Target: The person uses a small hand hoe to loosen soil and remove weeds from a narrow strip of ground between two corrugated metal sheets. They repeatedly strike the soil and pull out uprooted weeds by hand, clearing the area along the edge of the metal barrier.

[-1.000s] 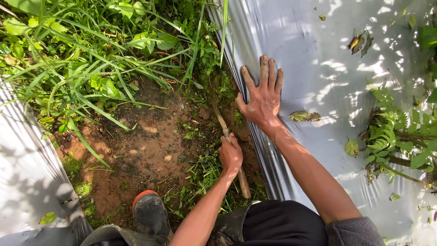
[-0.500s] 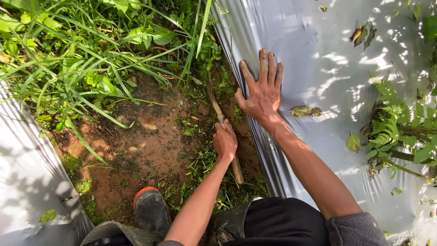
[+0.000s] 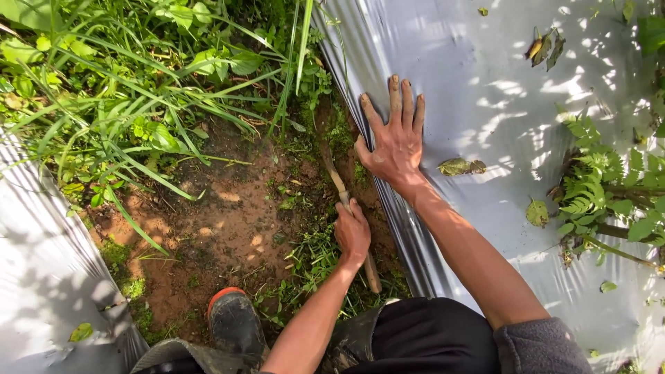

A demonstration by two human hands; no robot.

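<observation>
Wooden-handled tool [image 3: 346, 208] sits in the furrow at the picture's centre, its shaft running from about 11 o'clock down to 5 o'clock, the far end buried in dark soil right against the edge of the silver plastic mulch sheet [image 3: 485, 76]. Left hand [image 3: 352, 234] is wrapped firmly round the mid-shaft, knuckles up, a grip that judges well suited to driving the point along the sheet's hem. Right hand [image 3: 396, 142], at 1 o'clock from the left, lies flat on the sheet with fingers spread and pointing to 12 o'clock, thumb at the very edge; the palm appears to pin the film so it stays taut beside the tool. Soil stains both hands. A dead leaf [image 3: 460, 166] rests on the sheet just beside the right wrist, at 3 o'clock. Bare reddish earth [image 3: 228, 221] fills the furrow at 9 o'clock from the tool, with long grass [image 3: 138, 90] crowding in from 10 o'clock. A muddy boot with an orange toe [image 3: 234, 320] stands at 7 o'clock. Fern fronds [image 3: 596, 180] lie over the sheet at 3 o'clock. A second strip of silver sheet [image 3: 41, 263] borders the far left.
</observation>
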